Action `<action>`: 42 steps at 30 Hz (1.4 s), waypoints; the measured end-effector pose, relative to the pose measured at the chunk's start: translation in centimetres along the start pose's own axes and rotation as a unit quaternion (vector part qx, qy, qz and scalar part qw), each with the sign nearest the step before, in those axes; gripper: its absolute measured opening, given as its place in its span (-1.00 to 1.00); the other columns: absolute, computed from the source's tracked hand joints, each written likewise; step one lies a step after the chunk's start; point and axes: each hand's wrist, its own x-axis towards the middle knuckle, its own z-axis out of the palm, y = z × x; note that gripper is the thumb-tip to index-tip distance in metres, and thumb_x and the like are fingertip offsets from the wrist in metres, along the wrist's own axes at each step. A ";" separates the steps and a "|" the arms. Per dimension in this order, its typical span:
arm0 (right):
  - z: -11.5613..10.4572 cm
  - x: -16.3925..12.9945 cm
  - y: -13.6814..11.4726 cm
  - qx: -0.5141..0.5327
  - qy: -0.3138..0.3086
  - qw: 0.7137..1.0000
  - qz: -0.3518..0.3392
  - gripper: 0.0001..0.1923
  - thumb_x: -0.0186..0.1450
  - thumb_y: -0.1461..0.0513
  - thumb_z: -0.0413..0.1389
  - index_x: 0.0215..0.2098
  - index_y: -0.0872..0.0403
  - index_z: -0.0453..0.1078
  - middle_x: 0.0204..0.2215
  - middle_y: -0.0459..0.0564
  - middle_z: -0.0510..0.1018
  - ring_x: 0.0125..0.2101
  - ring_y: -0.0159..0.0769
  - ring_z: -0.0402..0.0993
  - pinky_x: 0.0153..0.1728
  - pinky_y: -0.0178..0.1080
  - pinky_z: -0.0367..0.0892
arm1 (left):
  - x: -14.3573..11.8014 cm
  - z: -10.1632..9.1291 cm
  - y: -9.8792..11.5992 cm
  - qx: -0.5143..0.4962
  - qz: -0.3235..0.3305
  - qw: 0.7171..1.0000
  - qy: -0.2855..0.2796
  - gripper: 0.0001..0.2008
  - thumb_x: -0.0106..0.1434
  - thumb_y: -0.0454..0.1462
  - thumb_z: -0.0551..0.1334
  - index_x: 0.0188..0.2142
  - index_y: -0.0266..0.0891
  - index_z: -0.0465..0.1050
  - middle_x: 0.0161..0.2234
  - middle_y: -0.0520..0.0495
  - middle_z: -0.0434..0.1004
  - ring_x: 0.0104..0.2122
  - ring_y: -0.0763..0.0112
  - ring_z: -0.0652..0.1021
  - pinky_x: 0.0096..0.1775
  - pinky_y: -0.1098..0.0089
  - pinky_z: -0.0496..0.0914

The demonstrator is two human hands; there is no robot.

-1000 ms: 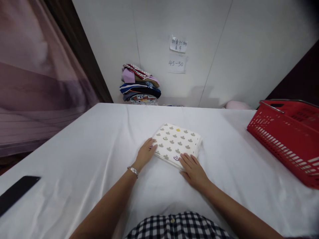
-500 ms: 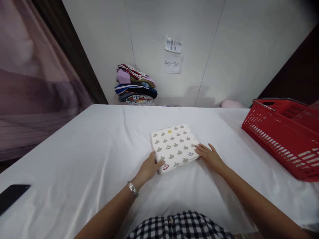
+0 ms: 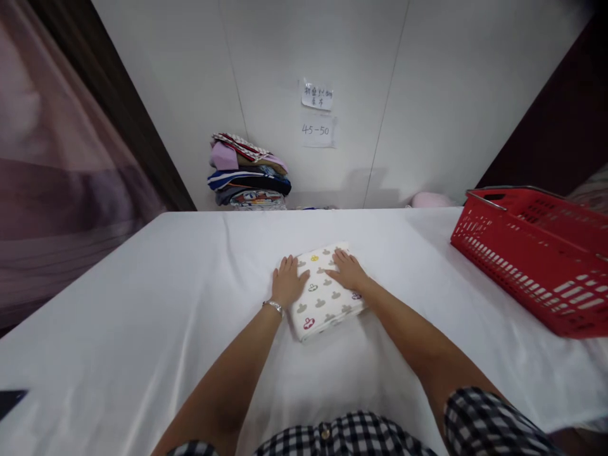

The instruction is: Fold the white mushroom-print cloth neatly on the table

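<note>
A folded cream cloth (image 3: 323,304) printed with small grey shapes lies in the middle of the white-covered table (image 3: 142,329). My left hand (image 3: 288,281) rests flat on its far left corner, a bracelet at the wrist. My right hand (image 3: 348,270) lies flat on its far right part, fingers spread. Both palms press down on the cloth; neither hand grips it.
A red plastic basket (image 3: 532,253) stands at the table's right side. A stack of folded clothes (image 3: 247,172) sits against the white wall behind the far edge, under two paper notes (image 3: 317,114). A dark flat object (image 3: 9,400) shows at the near left edge.
Both hands moved from the cloth's near corners up onto its top, toward the far edge. The cloth turned a little and the view shifted left and down.
</note>
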 end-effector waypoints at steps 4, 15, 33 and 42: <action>0.8 0.3 1.0 0.007 0.003 1.000 0.006 -0.30 0.31 -0.06 -0.07 0.26 0.21 0.08 0.31 0.21 -0.06 0.30 -0.03 -0.19 0.23 0.01 -0.21 | -0.2 0.4 -0.5 0.004 -0.002 1.000 -0.003 -0.36 0.32 0.01 -0.10 0.28 -0.29 -0.02 0.33 -0.15 -0.11 0.31 0.17 -0.07 0.22 0.02 -0.01; -1.4 3.2 5.5 0.127 0.150 0.955 0.220 -0.75 0.30 0.16 0.01 -0.14 0.10 0.40 -0.15 0.08 0.54 -0.13 -0.18 0.45 -0.12 -0.18 0.31 | -0.2 0.5 -0.3 0.005 -0.008 1.000 0.006 -0.38 0.32 -0.02 -0.11 0.28 -0.28 -0.01 0.33 -0.14 -0.10 0.31 0.18 -0.06 0.21 0.01 0.03; -0.4 5.7 6.0 0.130 0.127 0.943 0.278 -0.74 0.34 0.12 -0.04 -0.43 0.09 0.29 -0.36 0.04 0.52 -0.30 -0.22 0.45 -0.35 -0.29 0.23 | -0.4 0.5 -0.4 0.008 0.006 1.000 0.024 -0.40 0.32 -0.02 -0.09 0.27 -0.26 0.05 0.33 -0.11 -0.09 0.31 0.16 -0.07 0.22 0.00 -0.01; -0.5 5.9 5.9 0.106 0.088 0.949 0.282 -0.70 0.38 0.11 -0.12 -0.24 0.13 0.34 -0.18 0.16 0.53 -0.12 -0.16 0.44 -0.19 -0.25 0.26 | -0.4 0.7 -0.6 0.001 -0.010 1.000 0.023 -0.39 0.31 0.01 -0.09 0.27 -0.20 0.04 0.34 -0.11 -0.11 0.31 0.10 -0.09 0.19 -0.05 0.03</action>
